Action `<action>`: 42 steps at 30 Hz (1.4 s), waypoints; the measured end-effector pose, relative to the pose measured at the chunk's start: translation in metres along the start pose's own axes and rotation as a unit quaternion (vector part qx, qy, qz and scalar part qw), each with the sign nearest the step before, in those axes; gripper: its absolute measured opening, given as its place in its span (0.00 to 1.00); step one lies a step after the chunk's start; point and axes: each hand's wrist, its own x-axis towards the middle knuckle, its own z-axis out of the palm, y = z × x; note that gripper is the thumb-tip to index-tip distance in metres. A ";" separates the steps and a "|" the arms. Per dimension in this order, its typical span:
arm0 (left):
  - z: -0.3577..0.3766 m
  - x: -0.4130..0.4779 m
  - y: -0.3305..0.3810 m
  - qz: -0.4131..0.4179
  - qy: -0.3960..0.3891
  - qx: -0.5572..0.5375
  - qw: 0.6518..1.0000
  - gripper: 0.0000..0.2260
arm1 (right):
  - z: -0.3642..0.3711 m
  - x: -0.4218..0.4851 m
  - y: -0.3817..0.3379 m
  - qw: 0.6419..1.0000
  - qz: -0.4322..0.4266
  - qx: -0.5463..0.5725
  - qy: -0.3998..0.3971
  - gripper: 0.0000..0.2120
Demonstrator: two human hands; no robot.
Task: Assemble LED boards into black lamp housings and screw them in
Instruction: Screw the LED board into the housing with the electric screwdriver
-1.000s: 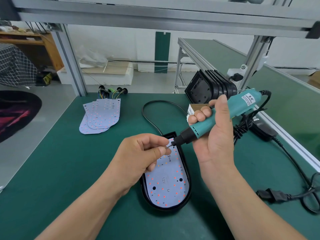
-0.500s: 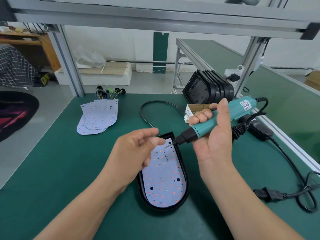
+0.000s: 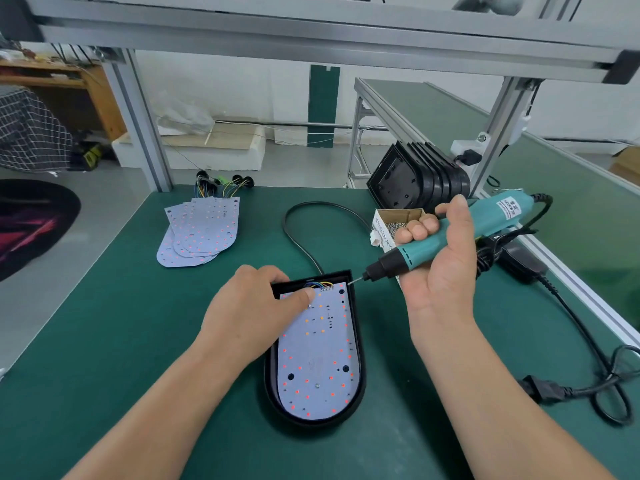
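A black lamp housing lies on the green mat in front of me, with a pale LED board set inside it. My left hand grips the housing's top left corner, its thumb pressing on the board beside the coloured wires. A teal electric screwdriver is held in my right hand. Its bit slants down and left, and the tip hovers just over the housing's top right corner. One screw shows near the board's lower end.
Several loose LED boards with wire tails lie at the back left. A row of black housings stands at the back right, beside an open box of screws. A power adapter and cables trail along the right edge.
My left hand left the screwdriver tip and came down onto the housing's top left corner. The screwdriver swung right, its tip now by the top right corner.
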 end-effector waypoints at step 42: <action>-0.015 -0.031 0.022 0.056 -0.078 -0.222 0.970 0.10 | 0.016 -0.022 -0.005 0.997 0.047 0.032 -0.053 0.10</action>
